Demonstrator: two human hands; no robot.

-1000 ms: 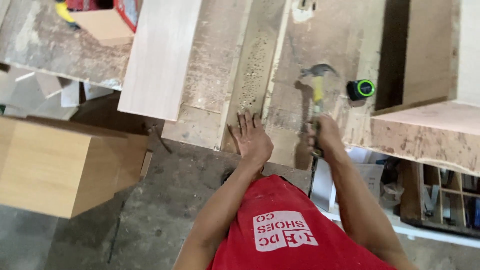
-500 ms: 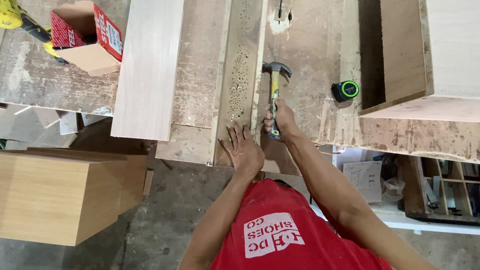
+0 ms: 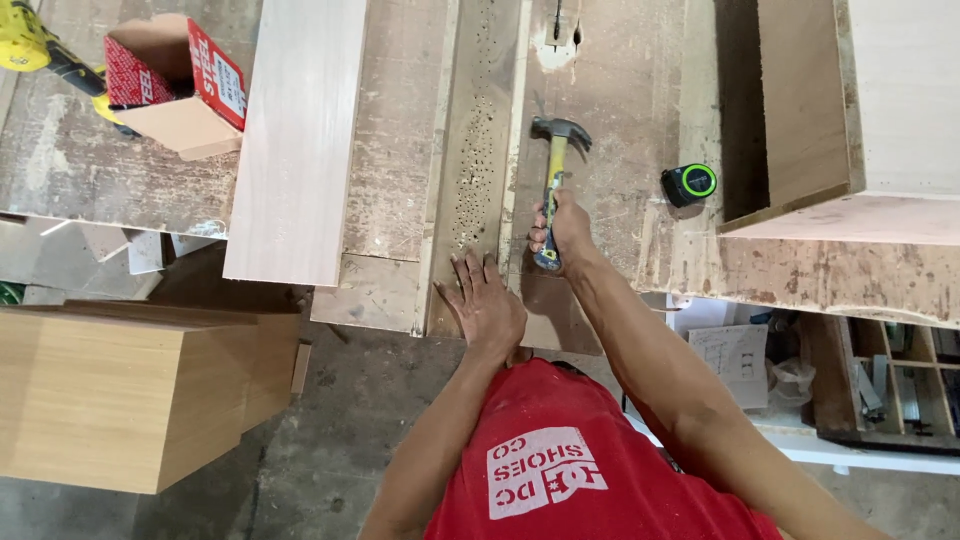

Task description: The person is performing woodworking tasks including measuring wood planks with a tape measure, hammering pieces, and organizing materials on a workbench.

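My right hand (image 3: 566, 228) grips the handle of a claw hammer (image 3: 556, 158), whose steel head hangs just over the worn workbench (image 3: 620, 90). My left hand (image 3: 485, 300) lies flat, fingers spread, on the near end of a long narrow board (image 3: 480, 150) riddled with small holes. The hammer is right of that board, close to its edge.
A pale plywood plank (image 3: 300, 130) lies left on the bench. A red-and-white cardboard box (image 3: 175, 85) and a yellow power tool (image 3: 30, 45) sit far left. A black-and-green tape measure (image 3: 689, 184) rests beside an open wooden cabinet (image 3: 860, 110). A wooden box (image 3: 120, 400) stands on the floor.
My right hand has carried the hammer leftward, toward the perforated board. My left hand stays pressed on the board's near end.
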